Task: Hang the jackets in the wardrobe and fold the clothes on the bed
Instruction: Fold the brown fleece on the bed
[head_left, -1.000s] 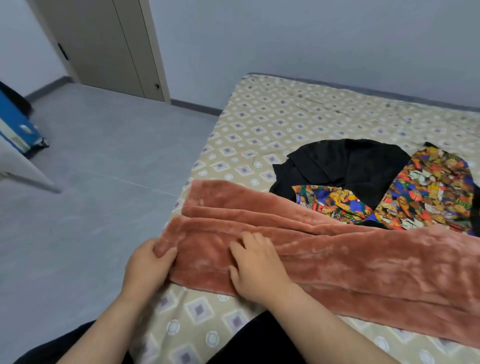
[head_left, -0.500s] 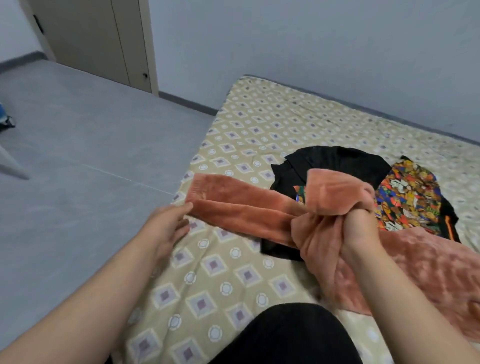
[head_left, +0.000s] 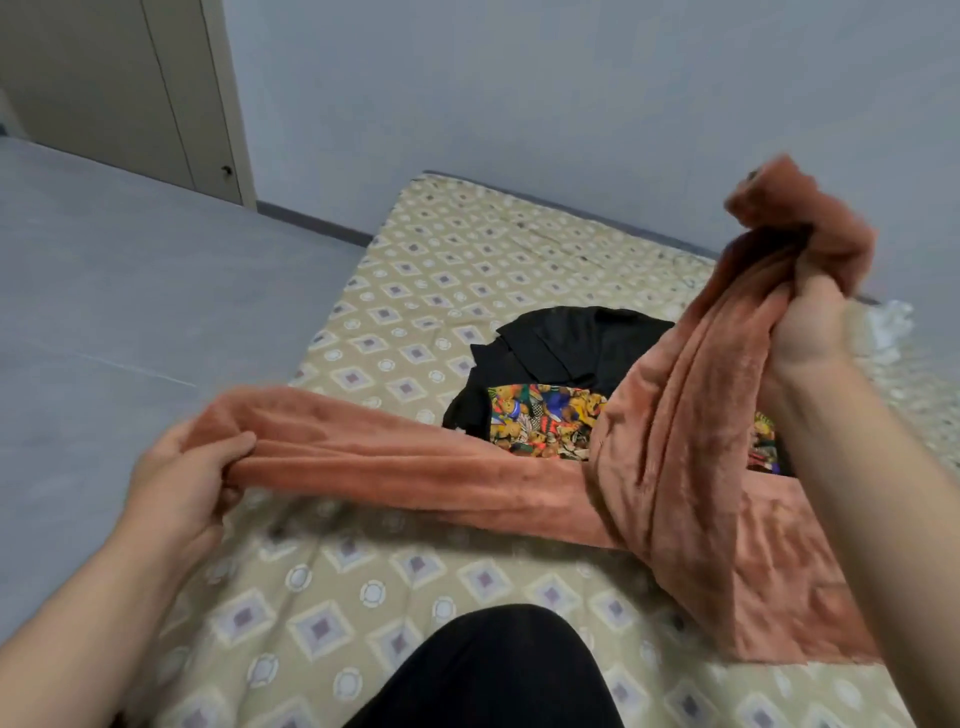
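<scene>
Rust fleece garment (head_left: 415, 462): end lifted off bed (head_left: 467, 270).
Flat a second ago; left grip (head_left: 182, 478) pinches its near end, right grip (head_left: 810, 332) clutches the lifted bunch: fold in progress.

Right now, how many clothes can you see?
3: the fuzzy rust-orange garment across the front, the black fabric garment behind it, the colourful printed garment between them. More may hide underneath.

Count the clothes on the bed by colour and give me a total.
Rust: 1, the cloth, held by the left hand and right hand.
Black: 1, the black garment, behind the cloth.
Multicolour: 1, the print piece, against the black garment.
Total: 3.
The white bit at the bed's right edge is too blurred to count.
</scene>
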